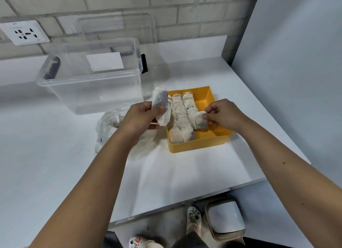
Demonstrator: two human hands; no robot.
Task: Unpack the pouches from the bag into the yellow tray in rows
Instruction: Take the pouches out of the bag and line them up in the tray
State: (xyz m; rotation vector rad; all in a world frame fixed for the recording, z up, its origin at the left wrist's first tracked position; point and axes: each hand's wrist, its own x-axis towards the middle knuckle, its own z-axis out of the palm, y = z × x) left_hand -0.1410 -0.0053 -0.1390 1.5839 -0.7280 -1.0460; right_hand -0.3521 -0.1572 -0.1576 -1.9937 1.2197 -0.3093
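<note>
While two rows of pouches (pixel 182 118) fill the left part of the yellow tray (pixel 196 145), the step in hand is starting a third row. The right hand (pixel 225 116) pinches the third-row pouch (pixel 200 120) between thumb and fingertips, low in the tray beside the second row. The left hand (pixel 140 118) grips a spare pouch (pixel 162 107), possibly more than one, over the tray's left edge. The bag (pixel 107 127) lies on the table (pixel 185 173) left of the tray. Next move: seat the third-row pouch against the row, release, then transfer the spare.
</note>
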